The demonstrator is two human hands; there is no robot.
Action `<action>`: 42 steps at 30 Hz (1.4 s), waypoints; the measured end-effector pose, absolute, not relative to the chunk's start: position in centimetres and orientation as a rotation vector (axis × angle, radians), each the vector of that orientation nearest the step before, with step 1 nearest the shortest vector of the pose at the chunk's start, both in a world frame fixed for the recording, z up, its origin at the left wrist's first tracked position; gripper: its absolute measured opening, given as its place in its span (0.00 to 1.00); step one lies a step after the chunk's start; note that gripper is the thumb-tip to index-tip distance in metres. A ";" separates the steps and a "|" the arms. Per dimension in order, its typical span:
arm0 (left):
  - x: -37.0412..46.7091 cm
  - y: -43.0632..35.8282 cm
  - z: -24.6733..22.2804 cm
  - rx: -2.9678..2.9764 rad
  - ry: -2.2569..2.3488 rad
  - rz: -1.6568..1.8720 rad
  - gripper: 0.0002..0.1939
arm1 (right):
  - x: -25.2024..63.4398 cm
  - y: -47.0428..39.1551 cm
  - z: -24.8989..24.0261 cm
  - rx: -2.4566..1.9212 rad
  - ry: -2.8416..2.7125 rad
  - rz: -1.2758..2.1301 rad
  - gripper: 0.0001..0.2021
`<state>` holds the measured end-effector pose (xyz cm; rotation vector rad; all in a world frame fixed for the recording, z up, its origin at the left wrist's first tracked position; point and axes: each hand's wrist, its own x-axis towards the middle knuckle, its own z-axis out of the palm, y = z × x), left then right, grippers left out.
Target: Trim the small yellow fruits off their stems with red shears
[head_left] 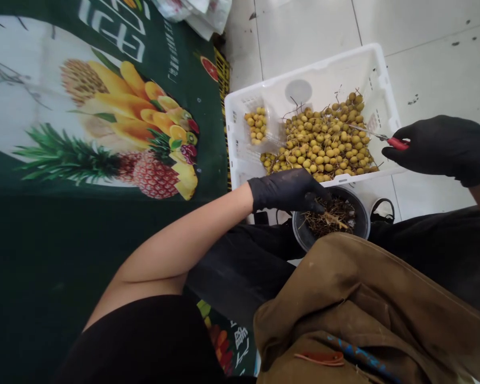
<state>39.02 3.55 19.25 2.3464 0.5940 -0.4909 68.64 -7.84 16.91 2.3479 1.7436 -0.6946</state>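
Observation:
My left hand [290, 191], in a black glove, is over the near rim of the white crate and the dark bucket [298, 230] of brown stems; its fingers are closed on a pale twig [336, 220]. My right hand [440, 145], also black-gloved, grips the red-handled scissors [398, 143] at the crate's right side, the metal blades pointing left over the fruit. Round yellow-brown fruit [324, 144] on thin stems lies heaped in the white crate [304, 69]. A clear plastic container [272, 125] with loose fruit stands in the crate's left end.
A green cover printed with fruit pictures [208, 122] fills the left side. White plastic bags [208, 16] lie at the top. Pale floor tiles [436, 64] surround the crate. My brown apron [344, 298] and dark trousers are below; a shoe [383, 209] shows right of the bucket.

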 end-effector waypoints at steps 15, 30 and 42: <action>35.6 13.2 11.0 2.145 1.406 -0.253 0.06 | 62.3 -6.7 14.8 2.098 1.963 -0.294 0.27; 38.3 9.6 13.9 2.656 0.930 -0.153 0.16 | 59.7 -5.7 15.0 2.147 2.045 -0.227 0.24; 37.6 5.1 17.5 2.293 0.377 -0.572 0.12 | 60.8 -6.6 16.8 2.267 1.838 -0.444 0.22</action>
